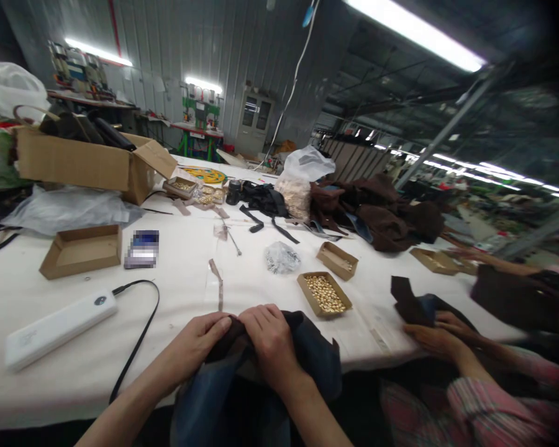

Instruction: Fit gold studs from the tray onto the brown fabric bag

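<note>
Dark brown and navy fabric [302, 347] lay bunched over the near edge of the counter [181, 292], crumpled, its long axis impossible to tell. Both the left hand [200, 341] and right hand [272, 344] were clamped on its top fold, thumbs nearly touching, near a tray of brass studs [325, 293].
</note>
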A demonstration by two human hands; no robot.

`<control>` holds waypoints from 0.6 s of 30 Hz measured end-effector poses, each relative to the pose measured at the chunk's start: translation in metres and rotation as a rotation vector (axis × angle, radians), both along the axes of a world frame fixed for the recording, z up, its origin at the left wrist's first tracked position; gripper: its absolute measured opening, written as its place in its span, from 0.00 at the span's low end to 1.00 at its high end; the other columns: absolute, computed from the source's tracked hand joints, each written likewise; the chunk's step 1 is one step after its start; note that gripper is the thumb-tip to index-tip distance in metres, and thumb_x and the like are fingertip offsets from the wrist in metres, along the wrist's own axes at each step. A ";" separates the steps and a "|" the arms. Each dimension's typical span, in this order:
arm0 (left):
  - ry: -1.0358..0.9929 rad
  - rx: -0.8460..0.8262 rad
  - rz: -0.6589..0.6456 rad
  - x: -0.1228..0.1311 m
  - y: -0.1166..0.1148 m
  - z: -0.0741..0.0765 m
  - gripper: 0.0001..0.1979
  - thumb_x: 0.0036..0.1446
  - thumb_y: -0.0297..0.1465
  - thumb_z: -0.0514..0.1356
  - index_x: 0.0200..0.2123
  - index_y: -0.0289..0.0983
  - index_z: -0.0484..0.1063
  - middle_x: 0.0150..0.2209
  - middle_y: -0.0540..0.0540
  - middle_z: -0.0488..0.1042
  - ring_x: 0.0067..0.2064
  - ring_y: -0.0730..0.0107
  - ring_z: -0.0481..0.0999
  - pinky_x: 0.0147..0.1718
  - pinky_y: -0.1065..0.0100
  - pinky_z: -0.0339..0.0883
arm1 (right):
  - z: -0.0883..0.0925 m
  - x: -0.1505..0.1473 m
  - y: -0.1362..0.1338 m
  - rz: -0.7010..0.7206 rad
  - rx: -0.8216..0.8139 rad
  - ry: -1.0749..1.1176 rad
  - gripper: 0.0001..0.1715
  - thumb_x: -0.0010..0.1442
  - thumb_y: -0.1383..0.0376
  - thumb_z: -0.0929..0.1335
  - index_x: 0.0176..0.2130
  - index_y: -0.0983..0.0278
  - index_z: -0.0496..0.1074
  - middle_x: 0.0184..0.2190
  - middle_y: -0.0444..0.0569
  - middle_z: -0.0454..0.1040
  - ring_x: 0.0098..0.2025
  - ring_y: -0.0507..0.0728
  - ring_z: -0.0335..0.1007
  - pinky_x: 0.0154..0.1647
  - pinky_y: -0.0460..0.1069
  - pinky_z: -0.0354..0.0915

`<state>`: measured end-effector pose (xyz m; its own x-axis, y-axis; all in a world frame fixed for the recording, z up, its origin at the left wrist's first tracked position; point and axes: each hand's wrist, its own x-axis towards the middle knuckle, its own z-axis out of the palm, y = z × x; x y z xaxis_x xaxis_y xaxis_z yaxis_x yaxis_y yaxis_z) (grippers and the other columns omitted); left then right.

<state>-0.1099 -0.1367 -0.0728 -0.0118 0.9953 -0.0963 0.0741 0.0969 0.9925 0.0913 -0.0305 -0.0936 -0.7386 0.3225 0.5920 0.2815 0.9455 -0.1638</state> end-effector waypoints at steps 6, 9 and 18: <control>0.049 0.087 -0.161 -0.011 -0.003 0.000 0.16 0.66 0.34 0.65 0.55 0.40 0.84 0.53 0.46 0.86 0.58 0.49 0.82 0.62 0.59 0.72 | 0.006 0.006 -0.005 0.086 0.006 0.011 0.13 0.82 0.68 0.62 0.48 0.63 0.75 0.41 0.50 0.82 0.43 0.59 0.75 0.47 0.56 0.62; 0.145 0.097 -0.055 -0.006 -0.007 -0.004 0.14 0.63 0.28 0.61 0.48 0.41 0.85 0.46 0.47 0.87 0.51 0.53 0.84 0.56 0.61 0.74 | 0.005 0.007 -0.004 0.125 0.063 0.000 0.12 0.81 0.71 0.63 0.51 0.64 0.76 0.43 0.52 0.83 0.45 0.59 0.78 0.49 0.57 0.64; 0.472 0.397 0.203 0.029 -0.026 -0.054 0.16 0.77 0.27 0.50 0.54 0.41 0.77 0.47 0.42 0.84 0.47 0.57 0.84 0.49 0.60 0.76 | 0.012 0.013 -0.002 0.191 0.014 -0.022 0.16 0.80 0.72 0.63 0.58 0.63 0.76 0.47 0.53 0.86 0.48 0.59 0.82 0.51 0.58 0.71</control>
